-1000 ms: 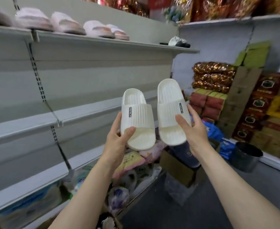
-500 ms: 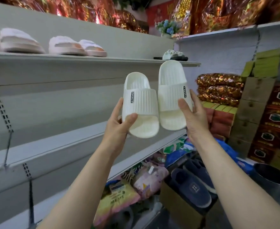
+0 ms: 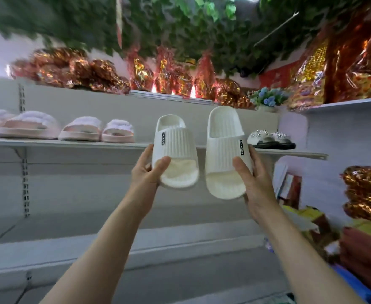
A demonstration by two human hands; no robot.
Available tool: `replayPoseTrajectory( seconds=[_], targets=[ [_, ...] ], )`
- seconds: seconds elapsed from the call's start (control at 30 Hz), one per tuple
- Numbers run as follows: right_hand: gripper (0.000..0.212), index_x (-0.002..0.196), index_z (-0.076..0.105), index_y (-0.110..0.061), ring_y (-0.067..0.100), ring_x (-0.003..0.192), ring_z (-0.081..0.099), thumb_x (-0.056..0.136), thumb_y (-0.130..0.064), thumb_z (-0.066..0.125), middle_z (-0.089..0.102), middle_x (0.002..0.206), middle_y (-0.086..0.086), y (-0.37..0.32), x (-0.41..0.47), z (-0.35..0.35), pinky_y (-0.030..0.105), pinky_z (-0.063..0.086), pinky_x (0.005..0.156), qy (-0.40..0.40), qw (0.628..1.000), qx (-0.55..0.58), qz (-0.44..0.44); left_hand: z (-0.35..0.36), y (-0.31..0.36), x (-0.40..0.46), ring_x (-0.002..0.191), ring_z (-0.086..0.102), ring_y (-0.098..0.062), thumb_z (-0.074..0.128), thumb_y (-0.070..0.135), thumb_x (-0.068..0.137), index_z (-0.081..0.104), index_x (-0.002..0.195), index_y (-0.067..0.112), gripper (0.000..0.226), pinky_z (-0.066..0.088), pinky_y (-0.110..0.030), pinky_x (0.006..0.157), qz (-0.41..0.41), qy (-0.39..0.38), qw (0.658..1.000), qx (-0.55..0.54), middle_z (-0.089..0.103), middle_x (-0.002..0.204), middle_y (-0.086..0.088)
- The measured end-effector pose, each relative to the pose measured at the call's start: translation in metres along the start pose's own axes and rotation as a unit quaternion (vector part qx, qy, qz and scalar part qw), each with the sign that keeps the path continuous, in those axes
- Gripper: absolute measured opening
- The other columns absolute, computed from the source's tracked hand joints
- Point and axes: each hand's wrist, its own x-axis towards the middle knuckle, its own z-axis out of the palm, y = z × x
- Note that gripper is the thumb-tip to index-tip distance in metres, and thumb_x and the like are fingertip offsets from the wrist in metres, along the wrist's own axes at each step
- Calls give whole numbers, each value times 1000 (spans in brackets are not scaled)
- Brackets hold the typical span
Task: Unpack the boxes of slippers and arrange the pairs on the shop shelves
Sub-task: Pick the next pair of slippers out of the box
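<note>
**Inspector A:** Item one, the left white slipper (image 3: 174,153). Ribbed strap, small dark label on its side, toe end pointing down toward the camera. It is held in the air in front of the upper shelf (image 3: 70,145), not resting on it.

**Inspector B:** And the grip?

**Inspector A:** The left hand (image 3: 146,170) grips it at the toe end, thumb curled over the front of the strap, fingers behind the sole.

**Inspector B:** Item two?

**Inspector A:** The right white slipper (image 3: 225,153), same pattern, label reading along the strap edge. It sits a little higher than its partner and just beside it, with a narrow gap between. The right hand (image 3: 255,183) holds it the same way: thumb across the strap front, fingers wrapped round the outer edge.

**Inspector B:** Surroundings on that shelf?

**Inspector A:** To the left, a row of pink fluffy slippers (image 3: 79,129) standing side by side. To the right, a jewelled pair on dark soles (image 3: 270,139). The white pair is raised before the bare stretch between those two groups.

**Inspector B:** Beyond that?

**Inspector A:** Red and gold foil-wrapped bundles (image 3: 105,75) along the top ledge, a small bunch of blue flowers (image 3: 268,98), green foliage (image 3: 191,23) overhead. A lower shelf (image 3: 92,244) runs beneath. More foil packs (image 3: 366,194) are stacked at the right; that area is blurred.
</note>
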Motion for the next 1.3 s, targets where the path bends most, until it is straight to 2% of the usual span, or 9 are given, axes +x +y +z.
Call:
replayPoseTrajectory(
  seconds=[0.1, 0.2, 0.5, 0.7, 0.8, 0.87, 1.03, 1.17, 1.3],
  targets=[
    [83, 149, 43, -32, 18, 121, 64, 77, -46, 82, 65, 134, -4, 6, 35, -2, 51, 50, 104, -41, 998, 42, 2, 0, 4, 30, 100, 71, -24, 76, 27, 83, 52, 141, 26, 63, 55, -41, 87, -8, 57, 998, 19, 75, 110, -6],
    [76, 148, 44, -34, 17, 117, 66, 82, -38, 80, 67, 130, -6, 15, 57, 4, 49, 53, 101, -66, 995, 79, 7, -6, 8, 55, 100, 71, -22, 72, 25, 88, 57, 133, 28, 48, 52, -40, 91, -17, 97, 994, 48, 75, 110, -4],
    [73, 146, 48, -36, 18, 112, 68, 78, -40, 76, 71, 122, -9, 34, 88, 20, 42, 57, 93, -87, 987, 134, 17, -19, 19, 86, 96, 70, -16, 69, 41, 88, 67, 124, 16, 44, 57, -30, 73, -87, 102, 977, 166, 72, 115, -6],
    [77, 143, 50, -40, 15, 111, 68, 72, -50, 78, 69, 123, -10, 40, 97, 32, 44, 57, 95, -95, 989, 115, 13, -15, 40, 87, 77, 60, -21, 56, 70, 85, 69, 107, 24, 53, 51, -29, 58, -117, 159, 899, 391, 62, 94, -3],
    [70, 140, 55, -37, 9, 106, 68, 74, -51, 76, 69, 120, -13, 40, 100, 34, 34, 59, 88, -79, 993, 89, -5, -19, 41, 89, 97, 60, -29, 36, 94, 72, 72, 106, 30, 82, 55, -42, 79, -11, 198, 804, 561, 63, 96, 1],
    [58, 134, 58, -37, 6, 105, 66, 80, -50, 74, 67, 119, -16, 40, 105, 35, 25, 58, 81, -62, 996, 64, -10, -15, 40, 87, 119, 50, -34, 22, 99, 67, 67, 123, 30, 100, 45, -51, 99, 43, 214, 759, 614, 61, 113, -9],
    [59, 134, 60, -26, 10, 107, 62, 86, -60, 67, 65, 116, -12, 36, 131, 41, 29, 52, 85, 4, 998, -53, -19, 22, 43, 72, 136, 36, -29, 38, 73, 87, 54, 142, 33, 70, 30, -45, 108, 95, 161, 760, 623, 50, 141, -11],
    [74, 134, 59, -18, 24, 107, 60, 82, -71, 54, 61, 125, 7, 36, 160, 52, 42, 54, 93, 15, 984, -171, 37, 30, 38, 72, 141, 34, -25, 36, 76, 81, 46, 147, 36, 78, 31, -46, 113, 91, 93, 758, 639, 44, 151, -5],
    [54, 117, 65, -11, 28, 100, 58, 96, -56, 46, 64, 114, 11, 27, 177, 58, 38, 49, 88, -26, 960, -273, 61, 31, 29, 76, 143, 32, -29, 46, 76, 80, 42, 150, 33, 82, 31, -48, 116, 86, 67, 726, 679, 39, 154, -9]
  ],
)
